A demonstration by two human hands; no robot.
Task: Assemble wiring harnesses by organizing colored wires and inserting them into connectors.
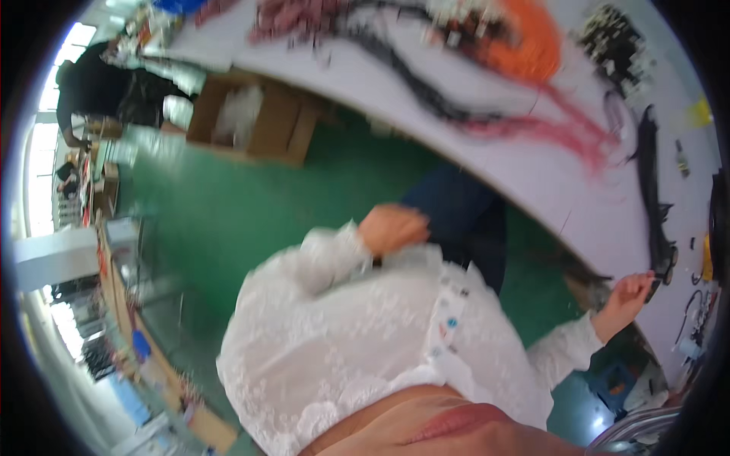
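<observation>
My left hand hovers in front of my waist, away from the table. It is smeared by motion, with its fingers loosely curled, and whether anything is in it does not show. Out to the right, my right hand is at the table's edge with thumb and fingers pinched together. Its fingertips meet a small dark thing at the near end of a long black cable bundle. What exactly they pinch is too small to make out.
On the white table lie pink wires, a dark wire bundle, orange wires and black wires with white connectors. An open cardboard box stands beyond the table's left side. Another person bends over at far left. A blue stool is at lower right.
</observation>
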